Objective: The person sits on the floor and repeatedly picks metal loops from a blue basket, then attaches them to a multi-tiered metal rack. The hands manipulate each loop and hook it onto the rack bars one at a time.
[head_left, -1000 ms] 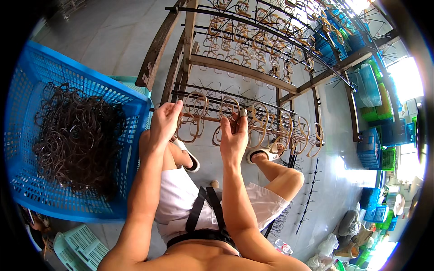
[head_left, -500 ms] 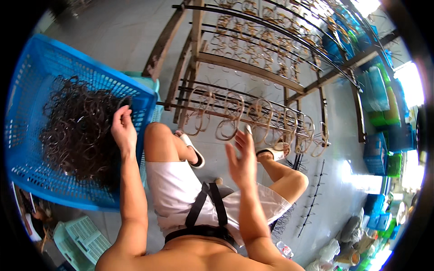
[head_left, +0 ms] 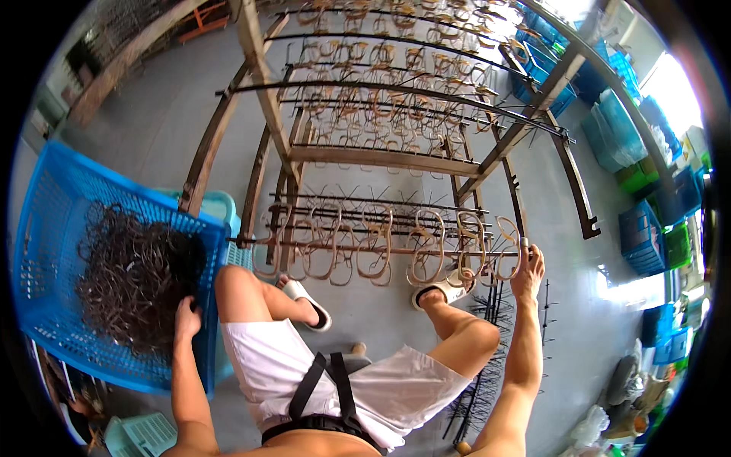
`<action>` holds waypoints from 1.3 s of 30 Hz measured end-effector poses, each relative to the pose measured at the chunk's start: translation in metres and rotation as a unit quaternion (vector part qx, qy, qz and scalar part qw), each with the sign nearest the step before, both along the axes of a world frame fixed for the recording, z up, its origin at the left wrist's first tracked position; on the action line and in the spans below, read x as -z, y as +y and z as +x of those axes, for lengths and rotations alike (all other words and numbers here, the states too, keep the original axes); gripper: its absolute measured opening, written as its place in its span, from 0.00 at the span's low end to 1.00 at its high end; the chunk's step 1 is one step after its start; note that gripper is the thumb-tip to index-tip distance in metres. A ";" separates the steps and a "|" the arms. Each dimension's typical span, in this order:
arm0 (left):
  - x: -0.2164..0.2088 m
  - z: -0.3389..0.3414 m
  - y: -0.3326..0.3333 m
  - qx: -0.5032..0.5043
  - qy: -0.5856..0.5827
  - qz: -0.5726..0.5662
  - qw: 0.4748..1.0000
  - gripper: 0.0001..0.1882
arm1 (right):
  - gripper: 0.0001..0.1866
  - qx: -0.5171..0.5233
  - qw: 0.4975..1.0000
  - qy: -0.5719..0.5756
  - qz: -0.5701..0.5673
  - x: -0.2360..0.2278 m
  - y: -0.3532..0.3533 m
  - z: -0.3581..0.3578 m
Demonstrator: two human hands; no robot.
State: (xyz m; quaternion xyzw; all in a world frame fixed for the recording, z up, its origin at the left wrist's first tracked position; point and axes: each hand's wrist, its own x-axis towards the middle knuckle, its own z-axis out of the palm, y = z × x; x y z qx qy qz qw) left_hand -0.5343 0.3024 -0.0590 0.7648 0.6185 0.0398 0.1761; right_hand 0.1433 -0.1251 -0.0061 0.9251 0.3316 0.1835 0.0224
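At the left of the frame, the person's left hand [head_left: 187,318] lies at the lower right edge of a pile of dark loops [head_left: 137,274] inside a blue basket [head_left: 30,251]. Its fingers are bent, but shade and the dark pile hide their tips, so whether they pinch a loop cannot be told. The basket sits right beside the person's leg, probably so that the pile is within reach without leaning.

Right of centre, the right hand [head_left: 529,270] is at the right end of a row of tan loops [head_left: 391,228]. Its fingers are curled together beside the last loop; whether they pinch it or only touch it is unclear. The row hangs on a thin rod [head_left: 346,249] running across the middle of the frame, in front of the person's knees. The loops are spaced out along it, perhaps to keep them from tangling as the piled ones do.

Above, a wooden rack [head_left: 381,158] carries further dark rods [head_left: 365,87] in tiers, likely to store many hanging pieces apart. Spiked black rods [head_left: 476,373] lie at lower right, beside the person's leg.
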 end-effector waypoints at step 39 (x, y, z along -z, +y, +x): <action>-0.109 0.324 0.133 0.092 -0.438 0.124 0.886 0.19 | 0.09 -0.026 0.992 0.017 0.121 0.010 0.179 0.163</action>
